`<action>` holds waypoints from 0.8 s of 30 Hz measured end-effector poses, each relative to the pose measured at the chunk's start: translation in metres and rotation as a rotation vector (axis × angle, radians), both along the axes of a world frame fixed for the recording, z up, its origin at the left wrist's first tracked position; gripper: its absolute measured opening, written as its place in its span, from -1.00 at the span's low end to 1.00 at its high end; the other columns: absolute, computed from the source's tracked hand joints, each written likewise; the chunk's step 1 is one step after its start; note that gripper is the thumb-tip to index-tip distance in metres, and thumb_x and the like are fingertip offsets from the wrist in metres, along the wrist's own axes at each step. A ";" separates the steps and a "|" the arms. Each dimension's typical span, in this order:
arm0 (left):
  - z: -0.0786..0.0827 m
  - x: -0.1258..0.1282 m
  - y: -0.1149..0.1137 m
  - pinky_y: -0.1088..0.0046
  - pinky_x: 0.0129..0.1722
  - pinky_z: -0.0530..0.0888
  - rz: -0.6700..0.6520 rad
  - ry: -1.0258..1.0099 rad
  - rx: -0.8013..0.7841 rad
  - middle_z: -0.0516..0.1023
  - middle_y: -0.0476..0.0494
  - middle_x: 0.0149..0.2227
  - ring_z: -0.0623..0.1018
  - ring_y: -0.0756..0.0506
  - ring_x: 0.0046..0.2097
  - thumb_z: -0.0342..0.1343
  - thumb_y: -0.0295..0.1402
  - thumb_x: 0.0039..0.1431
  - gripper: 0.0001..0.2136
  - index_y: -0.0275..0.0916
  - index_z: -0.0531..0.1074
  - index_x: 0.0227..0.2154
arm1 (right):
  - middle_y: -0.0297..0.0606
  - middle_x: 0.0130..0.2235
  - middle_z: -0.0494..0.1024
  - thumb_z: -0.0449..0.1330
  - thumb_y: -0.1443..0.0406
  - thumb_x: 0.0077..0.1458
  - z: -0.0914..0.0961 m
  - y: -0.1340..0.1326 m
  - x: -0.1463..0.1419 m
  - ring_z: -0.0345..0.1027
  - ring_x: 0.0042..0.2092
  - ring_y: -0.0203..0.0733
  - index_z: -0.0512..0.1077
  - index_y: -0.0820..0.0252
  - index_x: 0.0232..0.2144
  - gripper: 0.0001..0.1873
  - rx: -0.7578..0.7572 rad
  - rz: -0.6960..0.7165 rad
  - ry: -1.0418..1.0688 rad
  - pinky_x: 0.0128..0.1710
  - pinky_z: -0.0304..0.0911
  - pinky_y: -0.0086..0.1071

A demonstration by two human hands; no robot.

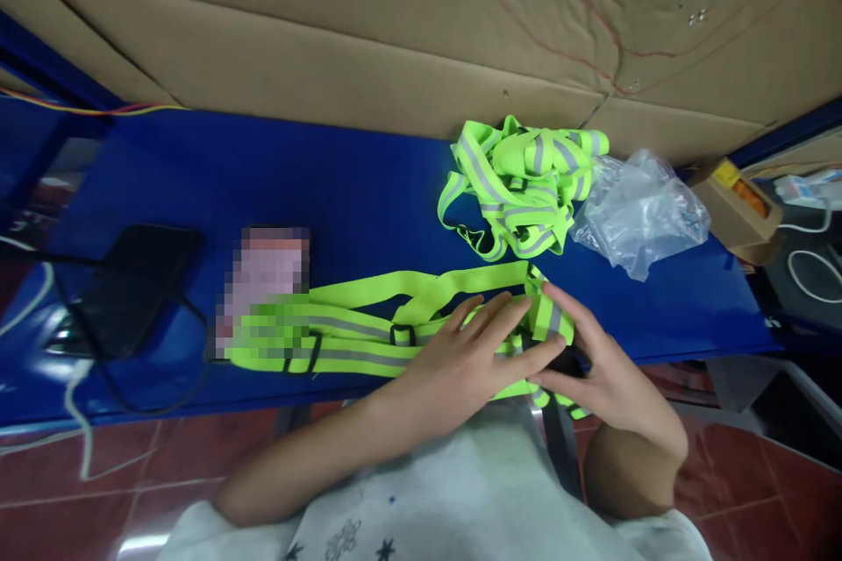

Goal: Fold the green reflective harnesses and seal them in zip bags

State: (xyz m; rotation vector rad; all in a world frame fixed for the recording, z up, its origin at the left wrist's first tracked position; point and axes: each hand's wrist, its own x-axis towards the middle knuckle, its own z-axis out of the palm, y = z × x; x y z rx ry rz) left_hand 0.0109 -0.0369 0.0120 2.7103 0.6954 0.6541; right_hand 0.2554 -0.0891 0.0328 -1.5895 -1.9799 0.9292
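Observation:
A neon yellow reflective strap harness (368, 324) lies stretched along the near edge of the blue table (296, 184). My left hand (460, 355) rests flat on its straps with the fingers stretched out. My right hand (602, 368) pinches the right end of the harness, where a grey-banded strap folds over a black buckle. A second harness (519, 184) lies bunched in a heap behind them.
A crumpled clear plastic bag (638, 210) sits right of the heap. A black phone (135, 285) with a cable lies at the left, next to a blurred patch. Cardboard sheets (368, 26) stand behind the table. A small cardboard box (737, 202) is at far right.

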 end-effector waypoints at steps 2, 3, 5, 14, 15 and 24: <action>-0.001 0.002 0.004 0.02 0.19 0.51 0.020 -0.010 -0.002 0.37 -0.29 0.30 0.44 -0.30 0.29 0.07 -0.45 0.37 -0.48 -0.03 0.25 0.35 | -0.20 0.49 0.12 0.40 0.19 0.17 -0.002 -0.005 0.001 0.18 0.43 0.04 -0.04 -0.20 0.48 0.00 0.015 -0.022 0.076 0.34 0.30 -0.11; -0.001 0.002 0.004 0.04 0.17 0.52 0.043 -0.022 -0.002 0.39 -0.29 0.28 0.47 -0.29 0.26 0.08 -0.47 0.36 -0.48 -0.06 0.25 0.34 | -0.18 0.47 0.17 0.37 0.20 0.20 -0.003 -0.008 0.002 0.26 0.39 0.01 -0.03 -0.18 0.48 -0.03 0.009 -0.040 0.139 0.30 0.35 -0.14; 0.000 0.001 0.003 0.08 0.09 0.56 0.121 -0.069 -0.008 0.46 -0.30 0.21 0.53 -0.26 0.17 0.09 -0.49 0.34 -0.51 -0.11 0.29 0.30 | -0.15 0.37 0.33 0.30 0.23 0.27 -0.005 -0.010 0.002 0.43 0.25 -0.05 0.06 -0.14 0.45 -0.18 -0.018 -0.084 0.260 0.15 0.47 -0.21; 0.005 0.011 -0.018 0.15 -0.22 0.62 0.356 -0.145 -0.155 0.61 -0.25 -0.15 0.63 -0.24 -0.15 0.22 -0.06 0.25 -0.58 -0.28 0.40 0.00 | -0.38 -0.26 0.41 0.35 0.23 0.18 -0.022 0.009 -0.045 0.38 -0.30 -0.31 0.33 0.05 -0.17 -0.73 0.121 -0.499 0.550 -0.33 0.40 -0.46; 0.002 0.012 -0.018 0.15 -0.22 0.61 0.388 -0.112 -0.137 0.61 -0.26 -0.15 0.63 -0.25 -0.16 0.22 -0.06 0.25 -0.57 -0.29 0.40 0.00 | -0.38 -0.26 0.40 0.34 0.23 0.20 -0.024 0.010 -0.051 0.37 -0.30 -0.31 0.32 0.05 -0.17 -0.74 0.133 -0.509 0.552 -0.31 0.40 -0.45; -0.009 0.006 0.005 0.14 -0.04 0.57 0.325 -0.212 -0.491 0.52 -0.21 -0.08 0.56 -0.21 -0.03 0.21 -0.26 0.27 -0.76 -0.22 0.40 -0.07 | -0.30 -0.20 0.43 0.21 0.29 0.32 -0.037 -0.001 -0.065 0.42 -0.19 -0.27 0.34 0.04 -0.07 -0.83 0.177 -0.397 0.467 -0.24 0.42 -0.41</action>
